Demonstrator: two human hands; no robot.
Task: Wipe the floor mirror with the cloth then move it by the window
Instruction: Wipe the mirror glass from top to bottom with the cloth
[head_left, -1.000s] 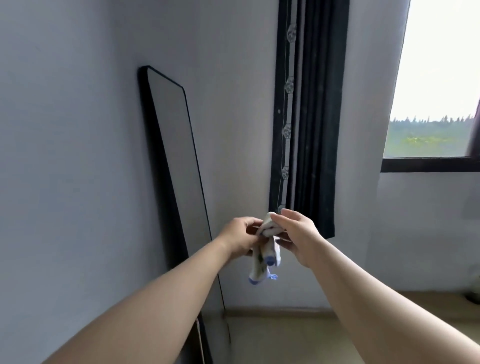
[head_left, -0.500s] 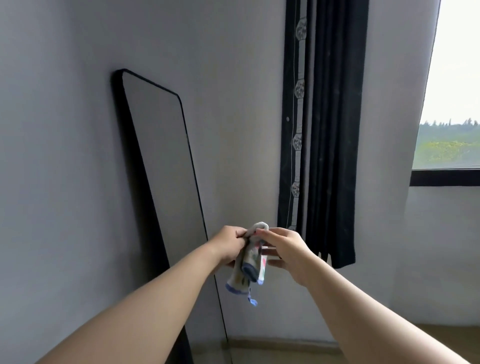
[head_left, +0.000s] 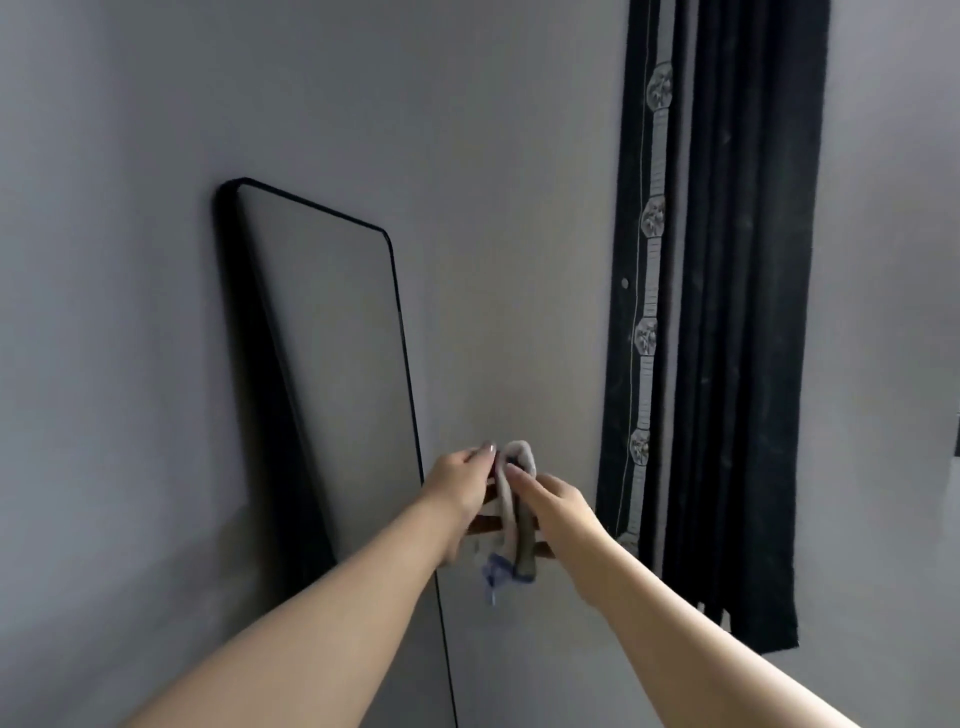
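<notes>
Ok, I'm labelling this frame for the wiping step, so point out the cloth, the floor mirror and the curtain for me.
cloth (head_left: 511, 512): head view, on the pale bunched middle between the two hands.
floor mirror (head_left: 332, 364): head view, on the glass.
curtain (head_left: 737, 312): head view, on the dark folds.

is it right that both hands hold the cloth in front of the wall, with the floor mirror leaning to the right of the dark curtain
Not quite. The head view shows the floor mirror leaning to the left of the dark curtain, not the right. The rest holds: the left hand and right hand both hold the cloth in front of the wall.
</notes>
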